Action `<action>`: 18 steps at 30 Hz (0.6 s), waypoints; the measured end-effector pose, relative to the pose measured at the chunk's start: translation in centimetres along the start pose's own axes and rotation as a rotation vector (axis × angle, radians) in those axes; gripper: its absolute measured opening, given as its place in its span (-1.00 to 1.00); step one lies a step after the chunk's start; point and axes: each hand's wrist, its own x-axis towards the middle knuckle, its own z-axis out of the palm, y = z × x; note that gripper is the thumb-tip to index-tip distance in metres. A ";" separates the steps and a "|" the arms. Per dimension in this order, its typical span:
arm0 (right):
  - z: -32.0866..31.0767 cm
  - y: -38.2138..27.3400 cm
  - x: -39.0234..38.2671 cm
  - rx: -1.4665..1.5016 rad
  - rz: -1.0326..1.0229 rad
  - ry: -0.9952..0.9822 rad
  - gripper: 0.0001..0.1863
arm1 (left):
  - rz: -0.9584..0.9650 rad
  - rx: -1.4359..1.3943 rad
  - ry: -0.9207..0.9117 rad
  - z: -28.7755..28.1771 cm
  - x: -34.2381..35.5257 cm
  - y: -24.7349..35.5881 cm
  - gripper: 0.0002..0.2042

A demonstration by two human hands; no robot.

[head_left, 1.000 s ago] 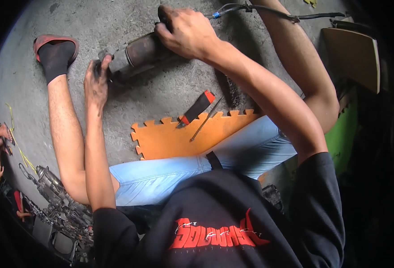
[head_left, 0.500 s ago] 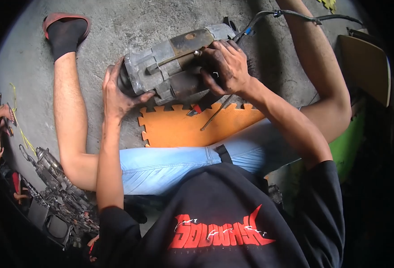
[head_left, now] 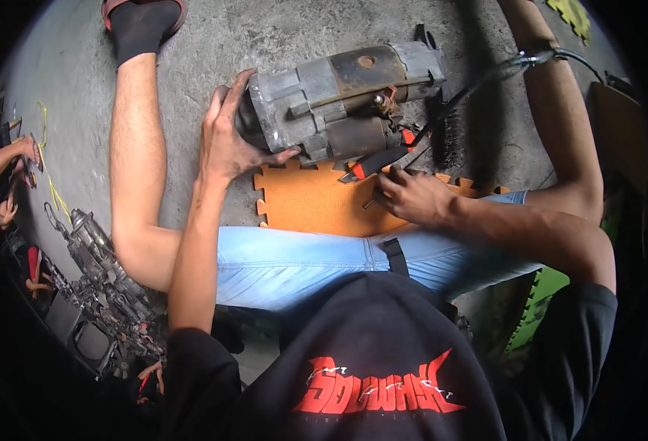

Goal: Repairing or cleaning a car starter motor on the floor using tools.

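Observation:
A grey, rust-stained cylindrical motor point(head_left: 360, 70), with a smaller cylinder along its lower side, lies slanted on the concrete above an orange foam mat point(head_left: 298, 202). My left hand point(head_left: 224, 132) grips its left end, fingers and thumb spread around the rim. Below the motor, my right hand point(head_left: 412, 195) has its fingers curled on a thin metal rod point(head_left: 369, 204) over the mat. Just above that hand lies a red-and-black cutter point(head_left: 371, 165). A dark bristly strip point(head_left: 452, 140) lies to the right, partly under a black cable point(head_left: 581, 60).
My outstretched legs point(head_left: 136, 132) flank the work. Greasy metal parts point(head_left: 99, 257) and a yellow cord point(head_left: 53, 198) lie at left, beside other people's limbs point(head_left: 4, 165). A board point(head_left: 618, 132) stands at right, near a green mat point(head_left: 537, 309); a yellow piece point(head_left: 570, 18) lies farther up.
The motor has shifted right and turned to show its side, with my left hand still on its end. My right hand has left the motor and dropped to the rod on the mat.

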 end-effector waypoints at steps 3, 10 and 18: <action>-0.7 0.1 0.4 0.115 -0.087 -0.232 -0.72 | -0.020 -0.016 0.011 0.6 -0.9 0.0 0.25; 0.1 1.5 1.5 -0.053 -0.303 0.035 -0.72 | -0.115 0.005 -0.021 1.6 -2.4 -0.8 0.24; 0.3 1.4 1.0 0.004 -0.220 -0.247 -0.60 | -0.075 0.070 -0.059 1.8 -3.0 -1.5 0.35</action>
